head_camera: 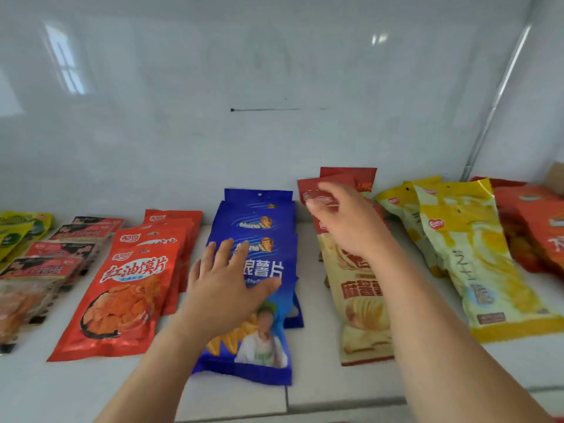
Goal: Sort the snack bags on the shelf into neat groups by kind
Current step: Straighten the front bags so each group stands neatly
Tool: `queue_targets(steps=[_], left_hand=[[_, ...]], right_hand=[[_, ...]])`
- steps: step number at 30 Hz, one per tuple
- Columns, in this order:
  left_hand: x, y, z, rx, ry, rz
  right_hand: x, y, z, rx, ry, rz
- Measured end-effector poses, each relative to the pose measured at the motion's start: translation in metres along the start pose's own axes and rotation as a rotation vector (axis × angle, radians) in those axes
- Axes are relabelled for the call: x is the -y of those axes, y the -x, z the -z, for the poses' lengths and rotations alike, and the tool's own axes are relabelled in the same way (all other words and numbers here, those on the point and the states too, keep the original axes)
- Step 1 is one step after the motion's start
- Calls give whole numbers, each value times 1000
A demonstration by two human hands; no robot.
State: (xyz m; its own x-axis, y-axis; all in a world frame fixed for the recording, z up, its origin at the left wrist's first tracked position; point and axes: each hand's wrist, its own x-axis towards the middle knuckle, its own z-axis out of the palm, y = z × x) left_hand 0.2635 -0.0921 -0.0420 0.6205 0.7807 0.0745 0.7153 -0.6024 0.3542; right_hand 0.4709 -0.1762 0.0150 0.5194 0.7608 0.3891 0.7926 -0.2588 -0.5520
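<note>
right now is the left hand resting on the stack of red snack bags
No, the left hand lies flat on the blue chip bags, beside the red snack bags.

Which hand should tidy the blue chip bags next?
The left hand, probably. It already lies open and flat on the blue bags, while the right hand is over at the red-topped bags.

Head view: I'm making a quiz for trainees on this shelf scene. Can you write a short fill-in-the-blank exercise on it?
1. The left hand lies flat on the ____ bags.
2. The right hand reaches over the cream bags with ____ tops.
3. Right of the cream bags lie the ____ bags.
4. Left of the blue bags lie the ____ bags.

Missing words: blue; red; yellow; red
</note>
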Motion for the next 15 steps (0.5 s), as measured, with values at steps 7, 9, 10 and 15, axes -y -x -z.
queue_targets(steps=[7,9,10,15], left_hand=[[-114,-6,-47,-41,685,-37],[-130,-18,-71,-72,803,24],[-132,-26,-84,-71,851,57],[-142,-36,-93,-25,973,157]], right_hand=[[-92,30,17,-47,-117,-261],[-107,35,10,11,-150,-327],[-113,37,6,24,-175,-351],[-130,33,-5,128,-275,-405]])
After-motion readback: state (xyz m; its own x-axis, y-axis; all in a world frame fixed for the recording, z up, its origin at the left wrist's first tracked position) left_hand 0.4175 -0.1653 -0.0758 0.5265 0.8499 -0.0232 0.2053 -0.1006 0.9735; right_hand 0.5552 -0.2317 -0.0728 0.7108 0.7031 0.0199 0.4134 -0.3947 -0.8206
